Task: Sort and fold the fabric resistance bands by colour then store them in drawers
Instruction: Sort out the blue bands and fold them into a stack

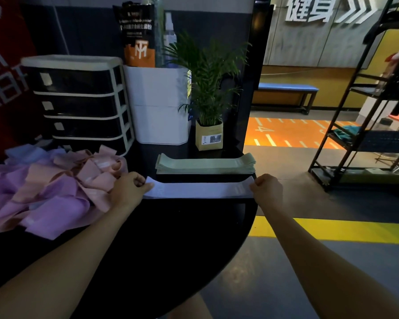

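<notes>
A pale blue-grey band (pixel 200 190) lies stretched flat across the black table (pixel 171 238). My left hand (pixel 129 188) pinches its left end and my right hand (pixel 266 189) pinches its right end. Just behind it sits a neat stack of pale green bands (pixel 205 165). A loose heap of purple, pink and light blue bands (pixel 53 187) covers the table's left side, beside my left hand. The drawer unit (pixel 81 100), with several dark drawers in a white frame, stands at the back left, all drawers closed.
A white box (pixel 157 104) holding a dark bag and a spray bottle stands right of the drawers. A potted plant (pixel 209 93) is behind the green stack. The table's curved edge runs on the right; a black metal shelf (pixel 364 125) stands beyond.
</notes>
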Motion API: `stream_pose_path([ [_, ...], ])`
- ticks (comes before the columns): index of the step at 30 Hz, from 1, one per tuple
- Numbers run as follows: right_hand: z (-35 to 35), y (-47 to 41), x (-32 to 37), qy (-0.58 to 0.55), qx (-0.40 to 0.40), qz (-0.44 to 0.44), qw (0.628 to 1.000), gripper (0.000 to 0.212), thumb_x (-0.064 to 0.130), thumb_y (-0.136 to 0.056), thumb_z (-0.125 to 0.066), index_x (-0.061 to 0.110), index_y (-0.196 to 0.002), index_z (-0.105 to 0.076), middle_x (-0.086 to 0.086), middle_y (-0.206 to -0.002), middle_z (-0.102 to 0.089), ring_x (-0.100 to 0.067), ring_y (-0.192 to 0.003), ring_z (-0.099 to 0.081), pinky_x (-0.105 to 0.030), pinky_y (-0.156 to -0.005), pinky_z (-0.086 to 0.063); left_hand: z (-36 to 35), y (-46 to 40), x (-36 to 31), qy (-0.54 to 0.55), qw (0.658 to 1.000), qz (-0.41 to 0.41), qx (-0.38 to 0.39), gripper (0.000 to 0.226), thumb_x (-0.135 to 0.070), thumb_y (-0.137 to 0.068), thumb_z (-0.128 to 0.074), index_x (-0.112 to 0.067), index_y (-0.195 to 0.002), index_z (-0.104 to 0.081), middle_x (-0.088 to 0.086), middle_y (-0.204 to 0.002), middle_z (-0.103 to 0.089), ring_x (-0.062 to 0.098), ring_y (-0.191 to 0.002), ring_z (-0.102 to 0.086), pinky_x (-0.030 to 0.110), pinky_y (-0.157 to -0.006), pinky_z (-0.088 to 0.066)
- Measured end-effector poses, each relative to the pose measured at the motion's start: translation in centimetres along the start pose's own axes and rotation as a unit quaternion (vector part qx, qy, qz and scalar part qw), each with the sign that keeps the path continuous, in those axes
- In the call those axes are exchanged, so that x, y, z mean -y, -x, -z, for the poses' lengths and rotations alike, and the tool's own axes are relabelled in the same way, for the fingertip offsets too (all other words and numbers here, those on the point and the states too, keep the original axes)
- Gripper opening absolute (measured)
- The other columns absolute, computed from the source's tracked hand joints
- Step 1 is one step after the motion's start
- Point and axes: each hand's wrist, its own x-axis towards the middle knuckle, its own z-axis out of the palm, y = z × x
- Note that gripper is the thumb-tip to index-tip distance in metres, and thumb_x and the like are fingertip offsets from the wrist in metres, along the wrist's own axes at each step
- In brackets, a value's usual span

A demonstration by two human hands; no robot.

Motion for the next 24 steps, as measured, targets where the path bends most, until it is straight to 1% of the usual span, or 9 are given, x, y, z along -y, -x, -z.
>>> stream_pose_path([
  [3,-0.3,0.5,0.1,0.034,-0.036,0.026,0.998,0.021,0.008,-0.086,-0.054,0.001,-0.105,-0.059,-0.020,-0.112,-0.053,-0.037,-0.105,-0.049,-0.034,-0.074,-0.036,-0.3,0.3,0.4,0.003,1.000,0.004,-0.009,0.023,-0.024,-0.078,-0.075,-0.005,-0.087,-0.064,0.004,-0.084,-0.062,0.020,-0.080,-0.055,0.027,-0.070,-0.037],
  [6,-1.1,1.9,1.7,0.066,-0.056,0.137,0.987,0.026,0.010,-0.086,-0.058,0.003,-0.111,-0.056,-0.018,-0.117,-0.048,-0.035,-0.111,-0.039,-0.037,-0.086,-0.035,-0.3,0.3,0.7,0.010,1.000,-0.003,-0.019,0.024,-0.025,-0.077,-0.075,-0.005,-0.085,-0.063,0.004,-0.081,-0.062,0.019,-0.078,-0.054,0.027,-0.070,-0.037],
  [8,-2.2,3.1,3.2,0.054,0.009,0.216,0.975,0.028,0.015,-0.087,-0.061,0.008,-0.114,-0.057,-0.012,-0.120,-0.047,-0.029,-0.115,-0.038,-0.034,-0.092,-0.033,-0.4,0.3,0.8,0.018,1.000,-0.008,-0.022,0.024,-0.025,-0.077,-0.075,-0.004,-0.084,-0.063,0.004,-0.080,-0.062,0.020,-0.078,-0.055,0.028,-0.070,-0.039],
  [11,-4.8,5.1,4.6,0.048,0.089,0.301,0.948,0.029,0.020,-0.087,-0.063,0.012,-0.114,-0.059,-0.008,-0.116,-0.049,-0.026,-0.109,-0.040,-0.029,-0.086,-0.031,-0.6,0.3,1.1,0.032,0.999,-0.011,-0.025,0.022,-0.024,-0.078,-0.075,-0.006,-0.081,-0.062,0.003,-0.077,-0.061,0.020,-0.076,-0.056,0.029,-0.068,-0.041],
  [14,-6.6,6.1,4.4,0.040,0.100,0.316,0.943,0.026,0.019,-0.088,-0.061,0.011,-0.112,-0.061,-0.009,-0.113,-0.051,-0.028,-0.104,-0.042,-0.033,-0.088,-0.035,-0.7,0.4,1.6,0.051,0.998,-0.024,-0.027,0.021,-0.023,-0.079,-0.073,-0.006,-0.081,-0.062,0.001,-0.077,-0.061,0.017,-0.074,-0.056,0.021,-0.062,-0.038],
  [16,-7.1,6.1,4.0,0.049,0.099,0.313,0.943,0.024,0.018,-0.089,-0.059,0.010,-0.112,-0.062,-0.009,-0.112,-0.051,-0.029,-0.105,-0.043,-0.037,-0.089,-0.036,-0.7,0.6,1.7,0.064,0.997,-0.033,-0.030,0.020,-0.024,-0.083,-0.069,-0.005,-0.084,-0.062,0.001,-0.079,-0.061,0.016,-0.077,-0.056,0.014,-0.063,-0.038],
  [19,-7.2,6.0,3.8,0.048,0.089,0.310,0.945,0.021,0.017,-0.091,-0.057,0.009,-0.108,-0.064,-0.009,-0.109,-0.052,-0.029,-0.105,-0.044,-0.037,-0.088,-0.035,-0.5,1.2,1.8,0.069,0.995,-0.057,-0.034,0.017,-0.026,-0.088,-0.062,-0.009,-0.088,-0.062,-0.002,-0.081,-0.061,0.013,-0.079,-0.056,0.012,-0.064,-0.038],
  [21,-7.2,6.0,3.8,0.051,0.085,0.310,0.945,0.020,0.018,-0.091,-0.056,0.010,-0.108,-0.064,-0.009,-0.108,-0.052,-0.028,-0.106,-0.044,-0.037,-0.088,-0.034,-0.4,1.7,2.0,0.077,0.994,-0.077,-0.025,0.015,-0.022,-0.089,-0.061,-0.008,-0.096,-0.062,-0.002,-0.088,-0.062,0.009,-0.080,-0.056,0.004,-0.066,-0.037],
  [24,-7.3,6.0,3.8,0.057,0.085,0.311,0.945,0.021,0.018,-0.092,-0.055,0.010,-0.110,-0.063,-0.009,-0.110,-0.051,-0.027,-0.107,-0.043,-0.037,-0.088,-0.034,-0.3,2.2,2.6,0.074,0.991,-0.109,-0.005,0.025,-0.016,-0.084,-0.067,-0.010,-0.107,-0.060,0.001,-0.104,-0.059,0.007,-0.087,-0.057,0.006,-0.072,-0.040],
])
